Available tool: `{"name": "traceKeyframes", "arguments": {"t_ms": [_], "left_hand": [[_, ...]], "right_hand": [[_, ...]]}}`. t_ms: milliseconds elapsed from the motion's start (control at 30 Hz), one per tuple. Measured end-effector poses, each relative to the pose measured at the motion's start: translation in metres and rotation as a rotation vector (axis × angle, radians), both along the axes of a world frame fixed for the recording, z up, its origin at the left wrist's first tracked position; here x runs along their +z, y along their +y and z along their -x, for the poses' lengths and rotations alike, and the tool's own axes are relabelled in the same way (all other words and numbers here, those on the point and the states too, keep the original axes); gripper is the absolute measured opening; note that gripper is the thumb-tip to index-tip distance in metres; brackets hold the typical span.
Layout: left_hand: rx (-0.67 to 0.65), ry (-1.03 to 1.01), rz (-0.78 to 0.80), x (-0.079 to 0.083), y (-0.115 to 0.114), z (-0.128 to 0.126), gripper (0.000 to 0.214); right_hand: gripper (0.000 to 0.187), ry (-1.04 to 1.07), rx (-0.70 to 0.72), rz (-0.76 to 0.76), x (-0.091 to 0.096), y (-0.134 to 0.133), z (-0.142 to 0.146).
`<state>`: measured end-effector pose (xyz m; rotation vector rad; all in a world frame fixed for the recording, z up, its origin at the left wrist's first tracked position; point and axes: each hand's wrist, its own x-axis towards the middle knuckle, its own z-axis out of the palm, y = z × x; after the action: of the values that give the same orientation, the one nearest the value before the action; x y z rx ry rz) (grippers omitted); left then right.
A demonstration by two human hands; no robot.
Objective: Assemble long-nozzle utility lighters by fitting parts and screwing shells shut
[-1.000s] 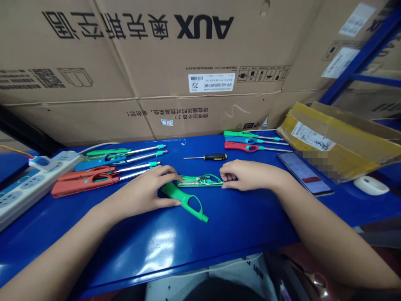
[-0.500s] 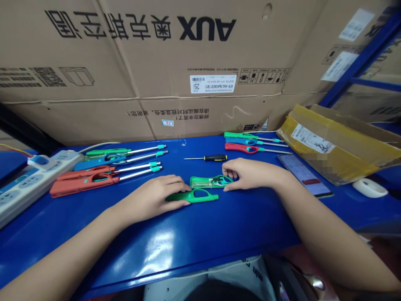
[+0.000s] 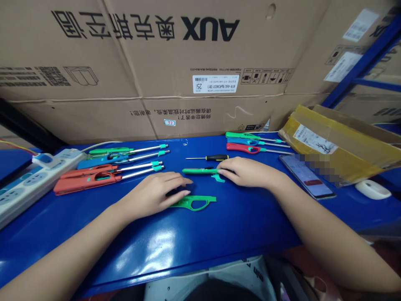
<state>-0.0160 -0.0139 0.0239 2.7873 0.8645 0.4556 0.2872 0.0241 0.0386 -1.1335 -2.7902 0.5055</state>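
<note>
My right hand (image 3: 242, 171) pinches the right end of a green lighter casing half (image 3: 199, 171), which is tipped up on its edge. A small teal trigger piece (image 3: 218, 178) shows just below that half, beside my fingertips. Nearer to me lies the other green casing half (image 3: 194, 203), its finger loop towards me. My left hand (image 3: 161, 190) is over this half's left end, thumb and fingers apart. The thumb overlaps the shell, and whether it touches is unclear. Behind the casing parts rests a black and yellow screwdriver (image 3: 216, 157).
Several long-necked lighters (image 3: 90, 180) lie at left by a white power strip (image 3: 40, 179). More lighters (image 3: 242, 147) lie at back right, near a phone (image 3: 308, 175), an open yellow-taped carton (image 3: 332, 146) and a white mouse (image 3: 372, 189). A large cardboard box (image 3: 156, 83) stands behind the blue table (image 3: 200, 242).
The right-hand casing half, lying flat with its inner parts showing, has been tipped onto its edge. The nearer half has been turned over, and my left fingers have opened from it.
</note>
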Motion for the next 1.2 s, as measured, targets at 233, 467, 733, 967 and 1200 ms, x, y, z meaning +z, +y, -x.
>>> {"name": "traceKeyframes", "arguments": {"t_ms": [233,467,733,967,1200], "left_hand": [[-0.055,0.067,0.071,0.004,-0.005,0.0,0.042],[-0.038,0.049,0.034,-0.001,-0.001,0.002,0.031],[0.14,0.027,-0.06,-0.005,0.007,0.006,0.028],[0.259,0.041,-0.069,-0.016,0.014,0.009,0.032],[0.271,0.012,-0.096,-0.023,0.018,0.009,0.033]], "right_hand": [[0.027,0.052,-0.144,-0.098,-0.012,0.006,0.004],[0.029,-0.016,-0.207,-0.176,-0.016,0.005,0.007],[0.025,0.074,-0.173,-0.233,-0.016,0.006,0.007],[0.02,0.169,-0.136,-0.293,-0.008,0.004,0.006],[0.018,0.198,-0.217,-0.282,0.0,-0.002,0.004]]}}
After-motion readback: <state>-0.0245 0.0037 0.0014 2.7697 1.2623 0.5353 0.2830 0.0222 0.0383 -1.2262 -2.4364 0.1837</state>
